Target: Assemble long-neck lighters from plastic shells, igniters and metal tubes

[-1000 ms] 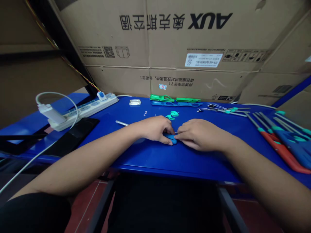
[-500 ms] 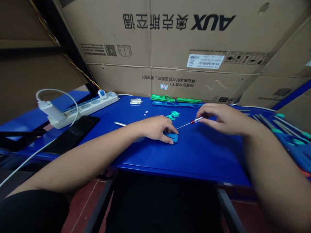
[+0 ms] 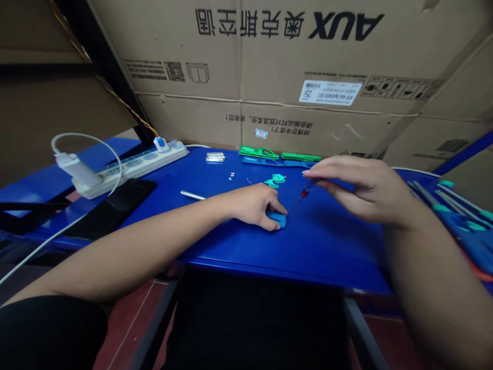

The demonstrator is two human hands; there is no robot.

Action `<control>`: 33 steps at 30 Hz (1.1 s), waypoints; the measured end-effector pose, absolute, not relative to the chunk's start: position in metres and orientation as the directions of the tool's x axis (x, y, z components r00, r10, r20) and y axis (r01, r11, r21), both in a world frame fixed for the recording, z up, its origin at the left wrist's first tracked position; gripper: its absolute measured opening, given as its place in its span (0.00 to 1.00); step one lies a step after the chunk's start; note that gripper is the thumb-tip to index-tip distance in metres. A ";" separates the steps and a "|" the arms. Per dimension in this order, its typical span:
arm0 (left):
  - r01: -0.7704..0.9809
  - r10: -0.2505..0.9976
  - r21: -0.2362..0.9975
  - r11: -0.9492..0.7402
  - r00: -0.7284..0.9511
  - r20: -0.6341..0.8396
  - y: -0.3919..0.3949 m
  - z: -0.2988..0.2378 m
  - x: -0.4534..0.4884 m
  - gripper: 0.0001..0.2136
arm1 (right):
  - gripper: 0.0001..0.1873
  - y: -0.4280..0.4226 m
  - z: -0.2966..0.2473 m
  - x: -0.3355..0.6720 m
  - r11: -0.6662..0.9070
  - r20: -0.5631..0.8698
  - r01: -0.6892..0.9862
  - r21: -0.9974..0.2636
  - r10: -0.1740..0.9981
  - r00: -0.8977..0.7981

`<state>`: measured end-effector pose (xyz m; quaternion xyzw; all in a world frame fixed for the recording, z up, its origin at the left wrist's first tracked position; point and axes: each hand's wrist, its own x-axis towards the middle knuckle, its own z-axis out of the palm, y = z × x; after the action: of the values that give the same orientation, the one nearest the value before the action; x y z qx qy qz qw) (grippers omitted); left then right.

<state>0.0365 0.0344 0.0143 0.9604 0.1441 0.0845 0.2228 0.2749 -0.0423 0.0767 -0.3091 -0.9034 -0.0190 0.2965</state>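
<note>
My left hand [image 3: 257,206] presses a blue plastic casing [image 3: 279,220] down on the table, fingers and thumb closed round its sides. Its rounded end with a dark slot shows; the rest lies under my palm. In my right hand [image 3: 360,187] a screwdriver [image 3: 304,192] with a clear and red handle is pinched between thumb and fingers. The thin shaft slants down to the left, its tip close by the casing's end; whether they touch I cannot tell. Behind my left hand lie small turquoise plastic parts [image 3: 276,180] and tiny screws [image 3: 249,181].
Green casings [image 3: 259,152] and blue casings [image 3: 262,162] line the back by a cardboard sheet [image 3: 269,61]. A metal strip [image 3: 192,195] lies left of my forearm. A power strip [image 3: 133,167] and black pad [image 3: 115,208] sit left; blue pieces with rods [image 3: 470,231] sit right.
The screwdriver has tilted steeper, and its handle has risen with my right hand. My left hand stays on the blue casing. The view has shifted slightly.
</note>
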 end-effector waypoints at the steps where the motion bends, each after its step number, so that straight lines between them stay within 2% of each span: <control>1: 0.244 0.321 0.454 -0.857 0.942 0.099 0.034 0.013 0.037 0.18 | 0.18 -0.043 0.077 0.273 0.811 0.543 0.568 -0.142 0.543 -0.640; 6: 0.247 0.331 0.491 -0.835 0.939 0.092 0.034 0.011 0.039 0.20 | 0.19 -0.047 0.079 0.271 0.808 0.538 0.569 -0.152 0.551 -0.638; 11: 0.244 0.331 0.503 -0.829 0.939 0.090 0.035 0.008 0.040 0.19 | 0.21 -0.041 0.068 0.263 0.852 0.515 0.494 -0.173 0.506 -0.692; 16: 0.210 0.337 0.675 -0.707 0.939 0.061 0.034 0.002 0.042 0.22 | 0.23 -0.035 0.052 0.246 0.865 0.542 0.459 -0.201 0.488 -0.684; 18: 0.165 0.297 0.674 -0.720 0.951 0.085 0.034 0.002 0.042 0.22 | 0.21 -0.036 0.049 0.240 0.854 0.586 0.453 -0.256 0.509 -0.630; 21: 0.149 0.262 0.610 -0.778 0.960 0.101 0.032 0.003 0.042 0.17 | 0.20 -0.037 0.042 0.233 0.776 0.587 0.433 -0.458 0.630 -0.509; 24: 0.172 0.280 0.572 -0.802 0.954 0.106 0.032 0.002 0.041 0.18 | 0.18 -0.034 0.032 0.227 0.634 0.477 0.311 -0.708 0.755 -0.450; 26: 0.180 0.280 0.546 -0.818 0.954 0.104 0.033 0.001 0.040 0.21 | 0.18 -0.031 0.028 0.225 0.537 0.400 0.234 -0.811 0.800 -0.447; 29: 0.174 0.258 0.520 -0.836 0.962 0.093 0.035 0.000 0.041 0.22 | 0.18 -0.032 0.030 0.229 0.496 0.370 0.229 -0.837 0.823 -0.431; 33: 0.141 0.229 0.478 -0.867 0.965 0.129 0.038 0.000 0.042 0.21 | 0.19 -0.040 0.045 0.244 0.570 0.455 0.268 -0.777 0.803 -0.386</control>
<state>0.0418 0.0381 -0.0001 0.9618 0.0961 0.0911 0.2394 0.2444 -0.0402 0.0446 -0.3463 -0.7730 0.3085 0.4328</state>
